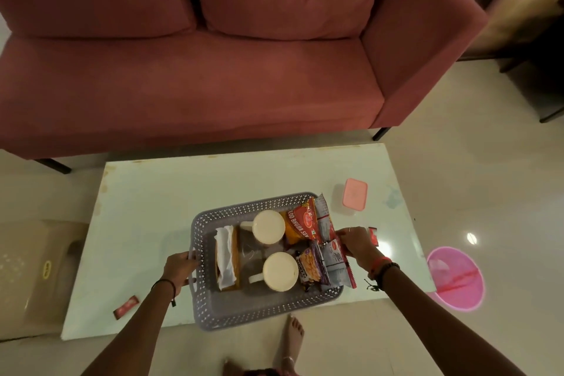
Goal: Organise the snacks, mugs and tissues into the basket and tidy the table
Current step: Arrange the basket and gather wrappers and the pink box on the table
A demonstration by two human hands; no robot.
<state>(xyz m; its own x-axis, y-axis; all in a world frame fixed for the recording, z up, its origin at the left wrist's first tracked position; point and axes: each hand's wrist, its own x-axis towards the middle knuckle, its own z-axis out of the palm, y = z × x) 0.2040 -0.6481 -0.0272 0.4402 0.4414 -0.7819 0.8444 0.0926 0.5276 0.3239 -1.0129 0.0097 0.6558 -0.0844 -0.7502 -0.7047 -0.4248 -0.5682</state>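
Note:
A grey perforated basket point(244, 311) sits at the near edge of the white table point(152, 192). Inside it lie a tissue box point(226, 256) on the left, two cream mugs point(268, 226) point(280, 269) in the middle and several snack packets point(305, 220) on the right. My left hand point(180, 265) grips the basket's left rim at its handle. My right hand point(357, 243) curls over the right rim among the snack packets; the rim there is hidden by the packets.
A pink lidded box point(354, 194) stands at the table's far right. Small red sachets lie near my right hand point(373, 236) and at the near left point(126, 307). A pink sofa point(213, 70) is beyond the table, a pink bin point(456, 278) on the floor right.

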